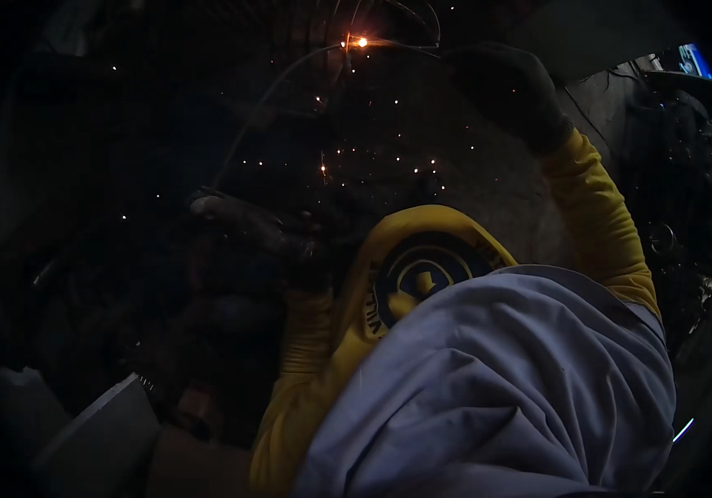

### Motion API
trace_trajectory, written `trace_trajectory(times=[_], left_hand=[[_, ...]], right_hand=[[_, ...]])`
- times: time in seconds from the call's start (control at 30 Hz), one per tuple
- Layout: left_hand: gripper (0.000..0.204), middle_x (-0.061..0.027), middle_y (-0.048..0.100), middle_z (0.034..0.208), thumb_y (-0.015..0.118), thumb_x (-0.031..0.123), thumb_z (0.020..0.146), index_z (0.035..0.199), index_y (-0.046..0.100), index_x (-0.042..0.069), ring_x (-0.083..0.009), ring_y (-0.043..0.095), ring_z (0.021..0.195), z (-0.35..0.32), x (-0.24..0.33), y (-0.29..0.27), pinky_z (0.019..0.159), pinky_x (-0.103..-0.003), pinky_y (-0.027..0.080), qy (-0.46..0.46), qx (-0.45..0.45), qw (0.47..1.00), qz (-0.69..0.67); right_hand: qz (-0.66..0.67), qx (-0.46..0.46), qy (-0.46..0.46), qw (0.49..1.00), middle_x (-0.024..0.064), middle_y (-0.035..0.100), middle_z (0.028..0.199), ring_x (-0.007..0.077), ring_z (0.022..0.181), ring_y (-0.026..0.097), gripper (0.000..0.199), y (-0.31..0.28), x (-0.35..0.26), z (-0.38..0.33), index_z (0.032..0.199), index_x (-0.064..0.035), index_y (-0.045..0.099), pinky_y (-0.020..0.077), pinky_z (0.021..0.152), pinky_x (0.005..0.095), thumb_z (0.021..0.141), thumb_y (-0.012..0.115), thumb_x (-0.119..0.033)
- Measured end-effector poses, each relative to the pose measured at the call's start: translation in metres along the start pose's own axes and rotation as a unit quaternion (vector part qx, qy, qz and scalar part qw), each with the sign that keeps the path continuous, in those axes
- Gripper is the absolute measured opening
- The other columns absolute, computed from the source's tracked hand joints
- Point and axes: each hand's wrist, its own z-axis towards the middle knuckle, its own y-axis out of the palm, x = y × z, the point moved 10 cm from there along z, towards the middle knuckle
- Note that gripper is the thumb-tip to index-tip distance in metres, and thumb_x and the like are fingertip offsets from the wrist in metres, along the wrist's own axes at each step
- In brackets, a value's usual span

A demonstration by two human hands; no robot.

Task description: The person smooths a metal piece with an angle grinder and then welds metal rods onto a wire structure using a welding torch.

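A bright orange welding spark (362,42) glows at the top middle, where thin metal rods meet. My right hand (505,91), in a dark glove, is closed just right of it, on a thin straight rod (410,46) that runs to the spark. My left hand (260,231) is lower and to the left, also gloved and closed, but deep in shadow. From its tip a thin curved rod (269,95) arcs up to the spark. The fingers of both hands are hard to make out in the dark.
Sparks (322,168) scatter below the glow. Thin wire loops (437,21) rise beside it. Pale broken slabs (102,427) lie at lower left. A lit blue item (694,62) and dark clutter (680,141) are at right. Grey cloth (505,373) covers the lower middle.
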Motion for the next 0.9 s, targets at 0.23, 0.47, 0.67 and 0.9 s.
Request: trace_trajectory(times=[0.23,0.47,0.67,0.9], left_hand=[[0.060,-0.0170,0.047,0.140,0.055,0.037,0.099,0.144,0.035,0.002,-0.0298,0.043,0.134,0.013,-0.012,0.045,0.115,-0.042,0.033,0.019,-0.136,0.990,-0.021],[0.015,-0.0076,0.056,0.106,0.051,0.007,0.098,0.110,0.058,0.003,-0.0185,0.055,0.105,0.025,-0.023,0.023,0.103,-0.031,0.043,-0.070,0.065,0.954,-0.285],[0.028,-0.0115,0.057,0.117,0.044,0.018,0.104,0.123,0.052,0.000,-0.0231,0.059,0.108,0.027,-0.001,0.045,0.104,-0.042,0.047,0.033,-0.046,0.996,0.064],[0.032,-0.0124,0.057,0.119,0.041,0.020,0.106,0.128,0.048,-0.001,-0.0254,0.062,0.106,0.040,-0.009,0.077,0.101,-0.042,0.050,0.049,-0.105,0.990,0.078]], right_hand=[[-0.090,-0.011,-0.030,0.995,0.0089,0.071,0.091,0.0246,0.080,0.070,0.025,0.007,-0.012,0.005,0.105,-0.0065,0.071,0.0568,0.070,0.0324,0.080,0.073,-0.009],[-0.110,-0.011,-0.027,0.993,0.0122,0.070,0.090,0.0300,0.081,0.069,0.025,0.007,-0.017,0.005,0.105,-0.0055,0.070,0.0564,0.071,0.0350,0.081,0.073,-0.009],[-0.102,-0.004,-0.004,0.995,0.0109,0.071,0.087,0.0286,0.077,0.070,0.019,0.006,-0.016,0.007,0.098,-0.0087,0.073,0.0578,0.069,0.0339,0.083,0.073,-0.019],[-0.100,-0.003,-0.005,0.995,0.0119,0.071,0.087,0.0295,0.076,0.069,0.018,0.007,-0.016,0.008,0.098,-0.0080,0.073,0.0573,0.068,0.0341,0.084,0.073,-0.019]])
